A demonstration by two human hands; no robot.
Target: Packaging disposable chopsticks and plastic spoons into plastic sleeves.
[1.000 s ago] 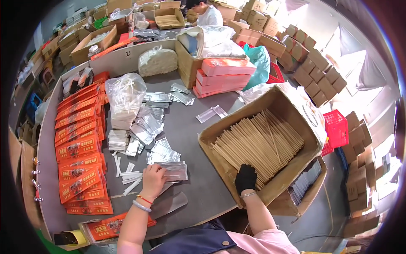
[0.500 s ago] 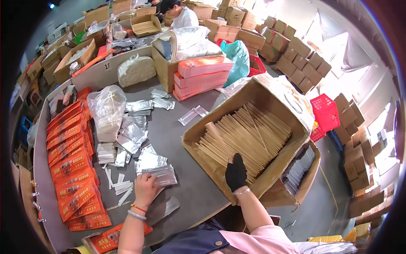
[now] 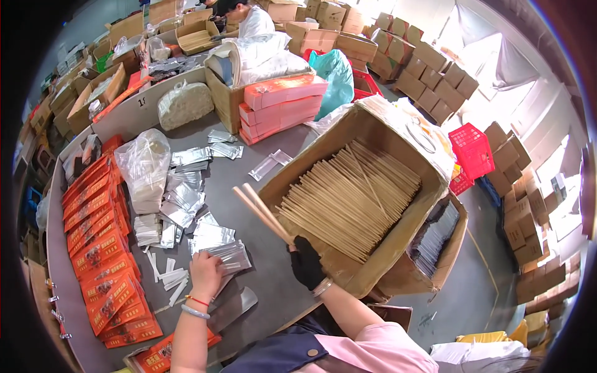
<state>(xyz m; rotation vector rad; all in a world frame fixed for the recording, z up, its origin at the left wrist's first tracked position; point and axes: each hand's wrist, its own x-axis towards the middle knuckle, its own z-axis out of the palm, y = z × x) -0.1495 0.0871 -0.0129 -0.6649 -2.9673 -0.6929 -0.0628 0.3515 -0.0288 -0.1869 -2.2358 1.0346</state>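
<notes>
My right hand (image 3: 306, 266), in a black fingerless glove, grips a pair of wooden chopsticks (image 3: 263, 214) over the near left edge of a large cardboard box (image 3: 388, 121). Inside that box lie many loose chopsticks (image 3: 351, 199), with one lying across the rest. My left hand (image 3: 205, 273) is bare, its fingers curled on the end of some flat silver packets (image 3: 233, 256). More silver packets (image 3: 185, 202) are heaped beyond it. Small white paper strips (image 3: 175, 280) lie just left of that hand, and a clear flat sleeve (image 3: 239, 308) lies by its wrist.
Overlapping red printed packets (image 3: 102, 255) line the table's left side. A clear bag (image 3: 143, 168) stands beside them. Pink-red stacks (image 3: 283, 105) lean by a box at the back. An open box of dark packets (image 3: 435, 239) sits right of the chopsticks. A person (image 3: 255, 22) works in the distance.
My right hand has come out of the box to the left, lifting a pair of chopsticks. My left hand stays at the silver packets. The whole view has shifted slightly.
</notes>
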